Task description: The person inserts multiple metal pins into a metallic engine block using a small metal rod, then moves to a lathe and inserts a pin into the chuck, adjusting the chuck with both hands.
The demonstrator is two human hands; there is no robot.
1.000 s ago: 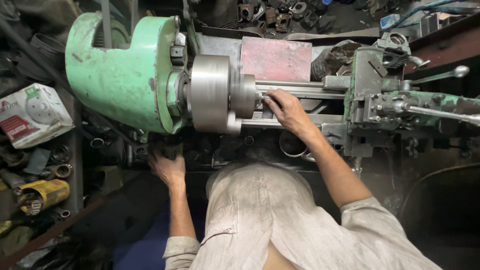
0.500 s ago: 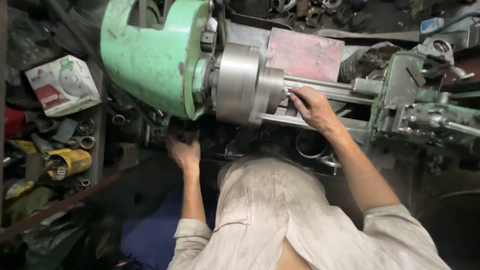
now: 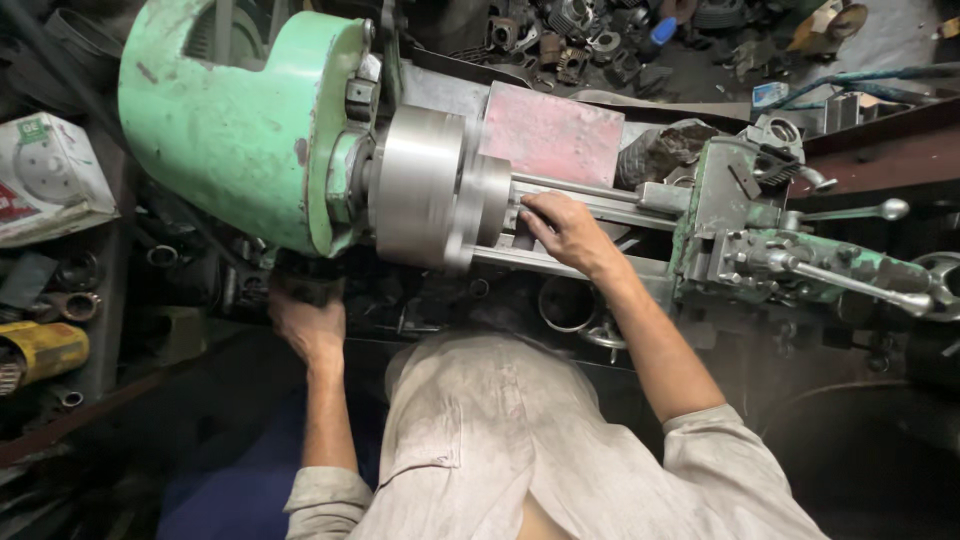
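Cluttered, dim workshop seen from the head view, scrap metal parts (image 3: 590,40) heaped along the top of the frame. Green lathe headstock (image 3: 240,130) in the upper left, with a round steel chuck (image 3: 425,185) just right of it at centre, its face blurred. Right hand (image 3: 565,232) laid on the lathe bed rails (image 3: 580,265) just right of the chuck, fingers curled down onto the metal next to the chuck face; whether pinching anything, cannot tell. Left hand (image 3: 308,325) lower left of centre, below the headstock, reaching up into the dark underside, fingers closed around a dark part not clear enough to name. Reddish flat plate (image 3: 555,135) behind the chuck, above the right hand. Green tool carriage (image 3: 760,250) with long steel handles at the right. White box (image 3: 50,175) at the left edge, and a yellow cylinder (image 3: 40,352) below it on the shelves. Pale, dusty shirt (image 3: 500,450) filling the bottom centre.
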